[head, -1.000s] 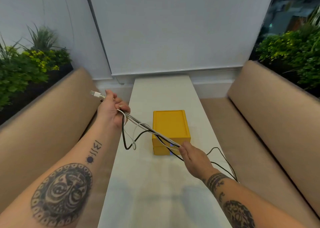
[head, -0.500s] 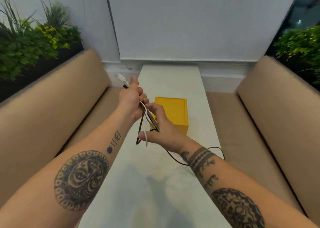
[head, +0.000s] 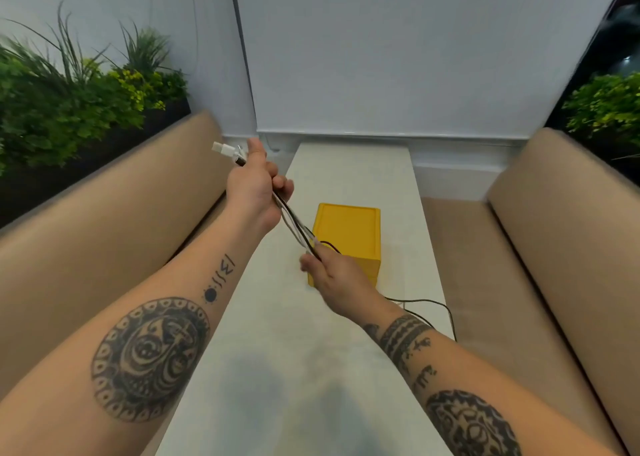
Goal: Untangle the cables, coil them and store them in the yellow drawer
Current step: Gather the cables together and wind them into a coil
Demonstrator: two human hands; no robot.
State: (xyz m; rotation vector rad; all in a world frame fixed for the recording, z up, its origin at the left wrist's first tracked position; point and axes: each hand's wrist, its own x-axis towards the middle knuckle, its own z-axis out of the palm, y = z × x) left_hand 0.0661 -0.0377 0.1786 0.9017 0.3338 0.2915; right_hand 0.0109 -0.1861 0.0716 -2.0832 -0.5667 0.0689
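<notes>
Cables (head: pixel 296 221), some black and some white, run in a tight bunch between two hands above the long white table (head: pixel 277 369). Up at 10 o'clock from the middle, the left hand (head: pixel 254 187) has its fingers curled closed around the bunch. White plug ends (head: pixel 225 150) and a dark one poke out past that hand, toward 10 o'clock. From there the bunch slants down toward 4 o'clock to the right hand (head: pixel 334 275), which pinches it with its fingertips closed on the strands. One black cable goes on past the right wrist, loops over the table edge near 3 o'clock and hangs down. Just behind the right hand sits the yellow drawer box (head: pixel 349 230) on the table, and it looks shut. Tan sofas (head: pixel 104 234) stand on both sides of the table. Green plants (head: pixel 69 102) grow behind the sofas at 9 o'clock and at 2 o'clock.
</notes>
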